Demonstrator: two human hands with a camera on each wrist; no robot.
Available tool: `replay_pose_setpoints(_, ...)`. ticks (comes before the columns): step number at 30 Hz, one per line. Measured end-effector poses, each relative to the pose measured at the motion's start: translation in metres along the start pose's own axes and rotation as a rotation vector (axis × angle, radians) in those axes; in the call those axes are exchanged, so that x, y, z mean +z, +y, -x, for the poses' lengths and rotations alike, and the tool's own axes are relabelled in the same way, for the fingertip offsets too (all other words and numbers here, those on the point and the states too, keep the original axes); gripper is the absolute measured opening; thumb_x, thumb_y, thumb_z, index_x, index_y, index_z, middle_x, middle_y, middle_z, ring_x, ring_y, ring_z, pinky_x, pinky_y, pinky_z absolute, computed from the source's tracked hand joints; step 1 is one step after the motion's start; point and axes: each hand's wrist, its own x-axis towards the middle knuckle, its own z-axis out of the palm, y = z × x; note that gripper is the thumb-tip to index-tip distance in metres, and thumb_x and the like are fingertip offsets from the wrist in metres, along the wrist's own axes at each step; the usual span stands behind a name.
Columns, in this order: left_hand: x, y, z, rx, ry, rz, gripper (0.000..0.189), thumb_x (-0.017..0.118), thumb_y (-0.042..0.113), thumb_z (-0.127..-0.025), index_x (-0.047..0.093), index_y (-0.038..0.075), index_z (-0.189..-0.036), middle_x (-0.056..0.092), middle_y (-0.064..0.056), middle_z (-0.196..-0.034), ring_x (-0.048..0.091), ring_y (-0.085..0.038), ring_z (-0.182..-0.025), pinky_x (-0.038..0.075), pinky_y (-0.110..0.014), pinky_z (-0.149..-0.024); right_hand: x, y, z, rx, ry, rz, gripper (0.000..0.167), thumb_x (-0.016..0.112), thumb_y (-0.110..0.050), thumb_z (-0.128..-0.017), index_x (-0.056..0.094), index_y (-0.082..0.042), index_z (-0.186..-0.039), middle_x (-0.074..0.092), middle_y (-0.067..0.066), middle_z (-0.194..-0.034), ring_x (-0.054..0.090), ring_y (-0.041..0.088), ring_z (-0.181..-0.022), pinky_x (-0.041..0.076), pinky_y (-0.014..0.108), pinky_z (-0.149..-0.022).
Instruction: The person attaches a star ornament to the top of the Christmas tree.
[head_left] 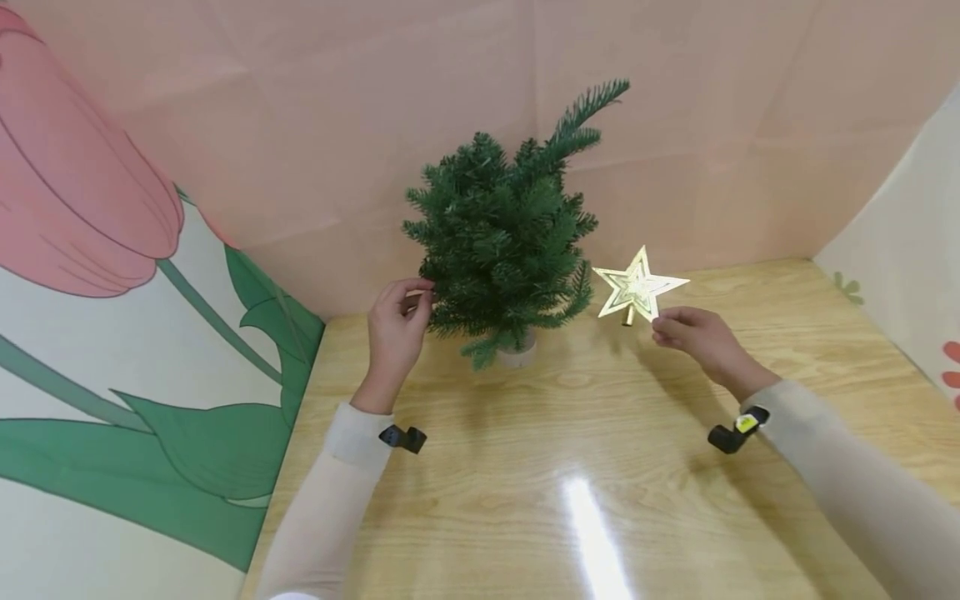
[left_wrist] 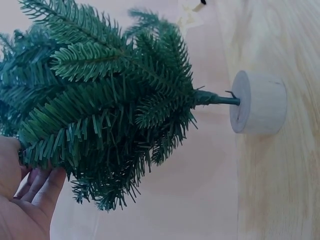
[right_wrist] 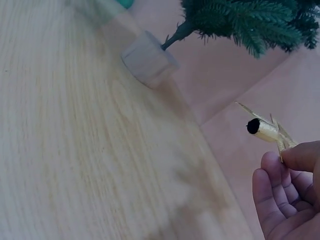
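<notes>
A small artificial Christmas tree (head_left: 510, 242) stands upright on a round pale wooden base (left_wrist: 260, 102), with one long branch sticking up to the right. At its left side my left hand (head_left: 397, 329) pinches the tip of a branch (left_wrist: 55, 120) between thumb and fingers; the needles partly hide the grip. My right hand (head_left: 697, 337) holds a gold star tree topper (head_left: 637, 286) by one lower point, right of the tree and apart from it. The topper's hollow tube (right_wrist: 265, 130) points downward in the head view, and its dark opening shows in the right wrist view.
Both stand over a light wood-grain table (head_left: 487, 483), which carries a bright light reflection. A pink cloth backdrop (head_left: 337, 125) hangs close behind the tree. Printed cloth panels with a large tulip (head_left: 82, 167) and leaves border the left side; a pale panel (head_left: 915, 225) borders the right.
</notes>
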Motion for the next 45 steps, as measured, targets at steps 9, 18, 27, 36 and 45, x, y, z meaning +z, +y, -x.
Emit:
replay_pose_setpoints(9,-0.001,0.0,0.0,0.018,0.0,-0.026,0.016,0.056,0.001,-0.098,0.066,-0.005,-0.108,0.058,-0.018,-0.106,0.068,-0.033,-0.095,0.058,-0.034,-0.08,-0.001,-0.006,-0.003,-0.008,0.007,0.032,0.047,0.058,-0.021,-0.1,0.046,0.017,-0.126,0.066,-0.009,-0.091,0.065,0.006,-0.086,0.056,0.022,-0.082)
replay_pose_setpoints(18,-0.001,-0.002,0.0,0.005,0.004,-0.026,0.016,0.055,0.001,-0.098,0.066,-0.006,-0.108,0.058,-0.017,-0.106,0.068,-0.032,-0.095,0.059,-0.031,-0.078,-0.001,-0.011,-0.005,-0.006,-0.006,0.019,0.044,0.056,-0.017,-0.101,0.045,0.017,-0.125,0.066,-0.011,-0.09,0.065,0.005,-0.086,0.055,0.022,-0.083)
replay_pose_setpoints(27,-0.001,0.0,0.001,-0.002,0.007,-0.027,0.016,0.056,0.001,-0.098,0.066,-0.007,-0.108,0.057,-0.019,-0.107,0.068,-0.031,-0.096,0.058,-0.032,-0.079,-0.002,-0.017,-0.004,-0.025,0.004,0.129,0.048,0.057,-0.025,-0.101,0.048,0.014,-0.127,0.066,-0.009,-0.094,0.066,0.008,-0.088,0.055,0.02,-0.081)
replay_pose_setpoints(36,0.001,-0.002,0.001,-0.001,0.016,-0.003,0.016,0.055,0.001,-0.098,0.066,-0.007,-0.108,0.057,-0.019,-0.108,0.067,-0.035,-0.096,0.058,-0.036,-0.08,-0.008,-0.026,-0.007,-0.048,0.009,0.201,0.049,0.055,-0.029,-0.101,0.048,0.011,-0.129,0.066,-0.009,-0.096,0.067,0.007,-0.088,0.054,0.018,-0.081)
replay_pose_setpoints(45,0.001,-0.002,0.002,-0.006,0.018,0.003,0.016,0.055,0.001,-0.098,0.066,-0.007,-0.108,0.057,-0.019,-0.108,0.067,-0.036,-0.096,0.059,-0.037,-0.079,-0.009,-0.034,-0.007,-0.094,0.055,0.226,0.043,0.056,-0.026,-0.101,0.052,0.01,-0.125,0.066,-0.012,-0.092,0.066,0.006,-0.085,0.056,0.019,-0.079)
